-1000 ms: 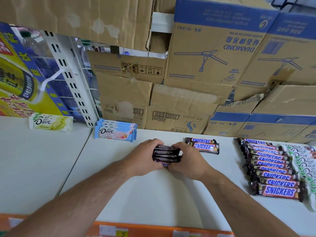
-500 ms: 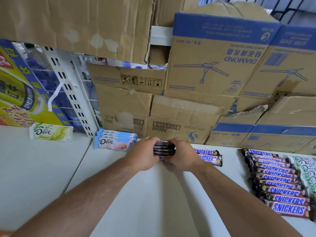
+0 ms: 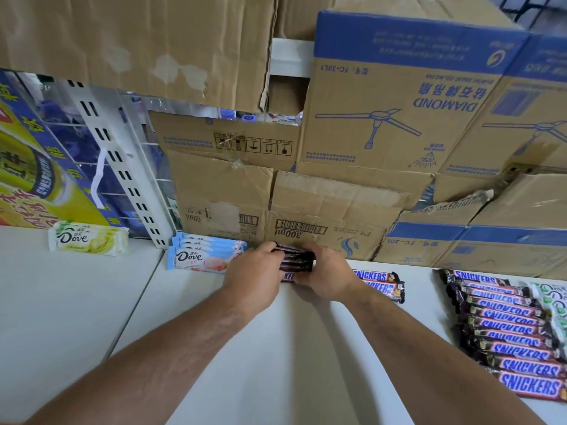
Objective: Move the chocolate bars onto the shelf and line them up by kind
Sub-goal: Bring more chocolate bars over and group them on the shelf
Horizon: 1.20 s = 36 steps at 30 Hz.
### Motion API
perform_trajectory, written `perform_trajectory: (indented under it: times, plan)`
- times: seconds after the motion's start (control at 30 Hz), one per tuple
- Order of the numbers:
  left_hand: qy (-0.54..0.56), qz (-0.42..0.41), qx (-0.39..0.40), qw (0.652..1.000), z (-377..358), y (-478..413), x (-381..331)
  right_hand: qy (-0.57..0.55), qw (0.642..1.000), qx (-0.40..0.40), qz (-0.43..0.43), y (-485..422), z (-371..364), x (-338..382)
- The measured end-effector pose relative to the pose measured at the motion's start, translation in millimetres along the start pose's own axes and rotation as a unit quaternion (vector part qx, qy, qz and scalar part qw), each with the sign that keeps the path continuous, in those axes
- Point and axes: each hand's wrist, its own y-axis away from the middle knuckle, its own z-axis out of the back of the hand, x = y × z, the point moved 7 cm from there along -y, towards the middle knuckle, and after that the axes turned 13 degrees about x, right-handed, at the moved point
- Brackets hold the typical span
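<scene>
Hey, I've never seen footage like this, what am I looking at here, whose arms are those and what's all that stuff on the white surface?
No machine here: a camera on a person's head looks forward and down, so the arms are that person's own. The left hand and right hand together squeeze a small stack of dark Snickers bars at the back of the white shelf, against cardboard boxes. Left of it sits a blue Dove stack and a green Dove bar. Right of it lie two Snickers bars and a long Snickers row.
</scene>
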Motion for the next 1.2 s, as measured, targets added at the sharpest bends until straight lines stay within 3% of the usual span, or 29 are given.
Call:
perform_trajectory:
  times: [0.17,0.3,0.73,0.93,1.03,1.2]
  plan:
    - [0.004,-0.017,-0.04,0.999,-1,4,-3,-0.037,0.995,-0.085,-0.021,5,-2,-12]
    - [0.004,-0.028,-0.053,0.998,-5,9,-1,0.004,0.99,-0.135,-0.037,17,-7,-14]
    - [0.094,-0.029,-0.038,0.994,-6,13,-7,0.053,0.988,-0.146,-0.027,17,-15,-11]
    - [0.037,-0.049,-0.063,0.996,-3,22,-11,0.058,0.984,-0.166,-0.02,23,-14,-10]
    - [-0.014,-0.085,-0.074,0.994,-1,34,-23,0.12,0.975,-0.188,-0.01,36,-15,-7]
    - [-0.053,-0.092,0.029,0.994,-15,49,-37,0.265,0.951,-0.155,0.009,60,-38,-4]
